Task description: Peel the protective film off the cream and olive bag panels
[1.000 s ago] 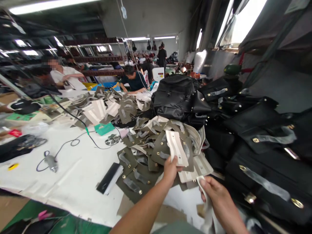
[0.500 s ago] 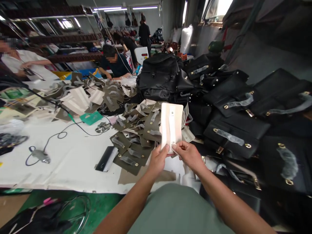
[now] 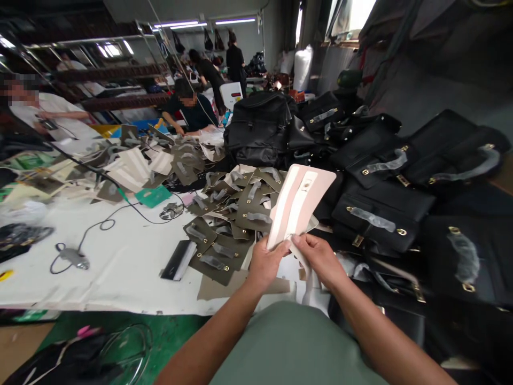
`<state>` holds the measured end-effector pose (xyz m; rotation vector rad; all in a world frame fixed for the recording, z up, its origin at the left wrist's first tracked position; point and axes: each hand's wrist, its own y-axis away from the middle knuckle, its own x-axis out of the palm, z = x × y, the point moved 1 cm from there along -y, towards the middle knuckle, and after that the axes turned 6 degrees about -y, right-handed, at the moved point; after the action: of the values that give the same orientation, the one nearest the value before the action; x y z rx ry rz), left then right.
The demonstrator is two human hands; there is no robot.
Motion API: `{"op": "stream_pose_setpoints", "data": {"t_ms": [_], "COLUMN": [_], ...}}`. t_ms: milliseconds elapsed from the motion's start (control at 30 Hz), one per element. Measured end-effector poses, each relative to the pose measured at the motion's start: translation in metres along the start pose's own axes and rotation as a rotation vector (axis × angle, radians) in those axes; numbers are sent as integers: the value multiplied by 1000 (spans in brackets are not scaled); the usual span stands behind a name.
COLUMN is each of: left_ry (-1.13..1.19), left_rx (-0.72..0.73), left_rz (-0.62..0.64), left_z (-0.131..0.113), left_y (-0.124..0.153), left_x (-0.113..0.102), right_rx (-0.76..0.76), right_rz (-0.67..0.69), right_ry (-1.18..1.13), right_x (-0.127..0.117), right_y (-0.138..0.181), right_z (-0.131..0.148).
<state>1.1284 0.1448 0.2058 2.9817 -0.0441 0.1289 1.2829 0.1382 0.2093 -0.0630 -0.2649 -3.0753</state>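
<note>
Pale pink, with white bands running along it, a bag flap (image 3: 316, 200) is held up, tilted to the right, its inner side facing me. A small metal fitting shows in a cut-out near its top. My left hand (image 3: 267, 262) is closed on the flap's lower left corner, thumb on the front. My right hand (image 3: 320, 259) is closed in a pinch at the lower edge, close to the left thumb. From its fingers a pale narrow strip (image 3: 308, 286) hangs toward my lap. Beyond the hands lie olive flaps (image 3: 218, 262) with plastic-wrapped handles.
Black handbags (image 3: 380, 214) are heaped on the right and at the back. On the white table (image 3: 120, 272) are a black-and-white booklet (image 3: 178, 259), a corded grey tool (image 3: 72, 256) and a green piece (image 3: 153, 196). Several people work across the table and farther back.
The flap has tilted from nearly upright over to the right. The pale strip now hangs below my right hand. The view has shifted slightly.
</note>
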Motion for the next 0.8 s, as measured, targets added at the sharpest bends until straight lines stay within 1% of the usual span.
{"op": "stream_pose_setpoints", "data": {"t_ms": [67, 167, 233, 300, 400, 500, 567, 600, 633, 700, 733, 767, 800], "left_ry": [0, -17, 44, 126, 202, 226, 208, 193, 180, 164, 162, 162, 161], "left_rx": [-3, -46, -99, -128, -142, -135, -117, -114, -118, -129, -133, -132, -125], "left_rz": [-23, -100, -141, -151, -185, -251, -274, -296, -329, -395, -414, -412, -391], "left_z": [3, 5, 3, 0, -1, 7, 17, 23, 28, 36, 38, 39, 38], "left_y": [2, 8, 10, 12, 16, 18, 14, 10, 5, -7, -12, -16, -18], "left_x": [2, 5, 9, 11, 14, 16, 15, 13, 10, -3, -11, -19, -27], "right_rx": [24, -4, -33, -65, -97, -139, -188, -207, -221, -242, -246, -240, -226], "right_rz": [25, 9, -3, -5, 36, 57, 75, 129, 232, 521, 607, 612, 528], "right_ry": [5, 140, 263, 376, 494, 548, 562, 559, 553, 527, 507, 483, 456], "right_x": [-1, -3, -3, -3, -3, 0, 9, 15, 22, 35, 38, 37, 33], "right_y": [7, 14, 16, 16, 14, 14, 21, 28, 36, 51, 55, 55, 50], "right_z": [2, 1, -1, -4, -9, -15, -18, -19, -19, -15, -12, -8, -3]}}
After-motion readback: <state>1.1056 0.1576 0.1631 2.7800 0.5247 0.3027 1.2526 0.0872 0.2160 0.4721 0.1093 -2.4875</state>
